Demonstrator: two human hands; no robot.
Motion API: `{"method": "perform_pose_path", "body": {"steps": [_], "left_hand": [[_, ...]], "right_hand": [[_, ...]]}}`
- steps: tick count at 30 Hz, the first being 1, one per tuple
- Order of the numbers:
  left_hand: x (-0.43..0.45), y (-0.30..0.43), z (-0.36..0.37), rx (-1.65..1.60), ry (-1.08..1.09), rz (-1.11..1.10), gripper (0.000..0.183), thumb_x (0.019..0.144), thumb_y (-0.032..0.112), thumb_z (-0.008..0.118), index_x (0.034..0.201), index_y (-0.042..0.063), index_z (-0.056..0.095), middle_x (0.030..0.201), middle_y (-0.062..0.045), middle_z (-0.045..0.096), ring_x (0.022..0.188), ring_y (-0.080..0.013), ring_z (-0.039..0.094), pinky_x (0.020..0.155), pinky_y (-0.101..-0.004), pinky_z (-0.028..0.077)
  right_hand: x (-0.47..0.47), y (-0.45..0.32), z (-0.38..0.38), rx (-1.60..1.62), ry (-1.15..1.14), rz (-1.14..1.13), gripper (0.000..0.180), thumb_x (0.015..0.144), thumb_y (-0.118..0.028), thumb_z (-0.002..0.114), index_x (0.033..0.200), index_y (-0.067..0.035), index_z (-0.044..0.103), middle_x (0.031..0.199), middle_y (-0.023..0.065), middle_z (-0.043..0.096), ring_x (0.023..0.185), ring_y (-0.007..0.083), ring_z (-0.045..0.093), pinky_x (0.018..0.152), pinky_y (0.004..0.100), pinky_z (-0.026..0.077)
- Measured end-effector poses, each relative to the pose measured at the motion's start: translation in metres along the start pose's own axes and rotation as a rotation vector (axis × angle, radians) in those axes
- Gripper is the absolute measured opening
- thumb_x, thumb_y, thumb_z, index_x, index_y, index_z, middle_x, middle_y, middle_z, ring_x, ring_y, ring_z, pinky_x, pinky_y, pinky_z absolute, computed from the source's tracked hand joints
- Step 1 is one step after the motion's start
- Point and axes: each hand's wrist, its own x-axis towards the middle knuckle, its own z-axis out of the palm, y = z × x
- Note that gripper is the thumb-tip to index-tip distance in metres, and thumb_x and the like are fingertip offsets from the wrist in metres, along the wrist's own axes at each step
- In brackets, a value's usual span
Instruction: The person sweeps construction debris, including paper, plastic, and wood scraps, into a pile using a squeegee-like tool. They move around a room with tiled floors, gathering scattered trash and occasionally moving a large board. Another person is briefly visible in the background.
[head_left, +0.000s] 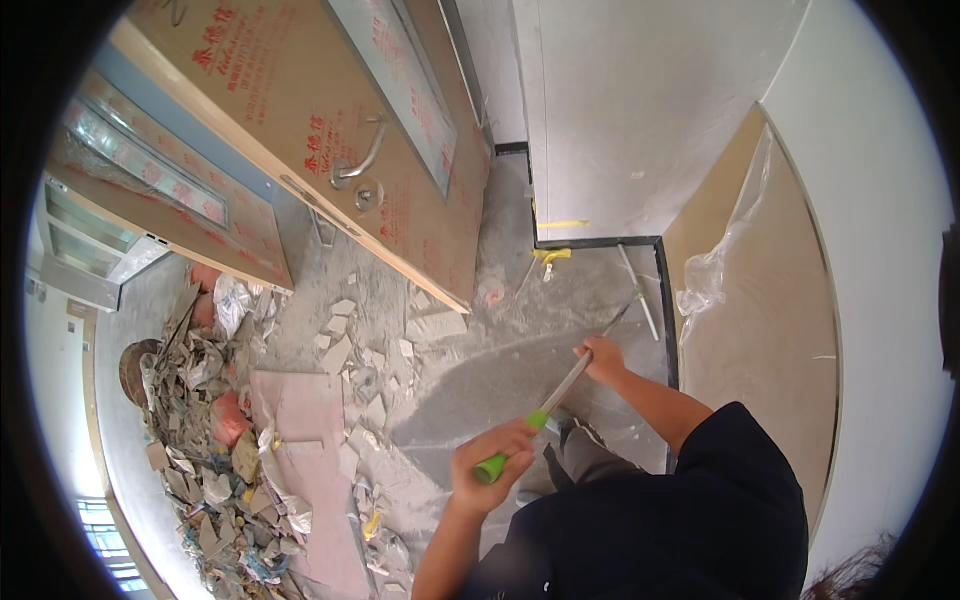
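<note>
My left hand grips the green end of a long-handled floor sweeping tool. Farther along its grey pole, my right hand is closed around the shaft. The pole slants up and right to a narrow pale crossbar head with a green joint, lying on the concrete floor near the black skirting. Whether the head is a squeegee blade or a flat mop, I cannot tell. Yellow tape scraps lie left of the head. A darker patch of floor borders paler dust left of the pole.
A film-wrapped door with a lever handle stands ajar ahead. Broken tile pieces litter the floor by it. A large rubble heap and a pinkish board lie at left. A plastic-covered panel closes the right side.
</note>
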Motion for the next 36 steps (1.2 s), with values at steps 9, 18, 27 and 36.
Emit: {"method": "perform_pose_path", "body": {"steps": [9, 18, 27, 36], "left_hand": [[-0.035, 0.086, -0.033, 0.213, 0.385, 0.174, 0.013, 0.073, 0.002, 0.068, 0.067, -0.003, 0.058, 0.067, -0.014, 0.064, 0.072, -0.0288, 0.067, 0.082, -0.0477, 0.053], [-0.107, 0.117, -0.066, 0.254, 0.436, 0.300, 0.016, 0.090, 0.013, 0.062, 0.091, -0.002, 0.056, 0.078, -0.019, 0.062, 0.082, -0.0315, 0.064, 0.085, -0.0529, 0.051], [-0.033, 0.025, -0.050, 0.210, 0.446, 0.190, 0.008, 0.077, 0.000, 0.066, 0.073, -0.004, 0.060, 0.080, -0.014, 0.066, 0.091, -0.0329, 0.066, 0.092, -0.0502, 0.047], [-0.064, 0.047, -0.056, 0.206, 0.820, 0.048, 0.012, 0.078, 0.001, 0.060, 0.067, -0.004, 0.059, 0.069, -0.014, 0.065, 0.078, -0.0289, 0.067, 0.086, -0.0492, 0.051]], "right_hand": [[0.016, -0.161, 0.040, 0.126, -0.254, -0.214, 0.034, 0.085, -0.037, 0.060, 0.073, -0.005, 0.059, 0.079, 0.0148, 0.061, 0.075, 0.0377, 0.060, 0.064, 0.0471, 0.045], [-0.017, -0.232, 0.035, 0.136, -0.643, -0.427, 0.036, 0.082, -0.041, 0.063, 0.075, -0.006, 0.060, 0.081, 0.0155, 0.063, 0.075, 0.0377, 0.062, 0.064, 0.0472, 0.047], [0.113, -0.168, 0.065, 0.050, -0.383, -0.344, 0.031, 0.074, -0.031, 0.074, 0.078, -0.006, 0.056, 0.079, 0.0134, 0.059, 0.075, 0.0345, 0.060, 0.062, 0.0433, 0.045], [0.077, -0.210, 0.079, -0.198, -0.748, -0.568, 0.038, 0.087, -0.043, 0.058, 0.082, -0.006, 0.061, 0.087, 0.0140, 0.064, 0.079, 0.0359, 0.063, 0.068, 0.0466, 0.048]]}}
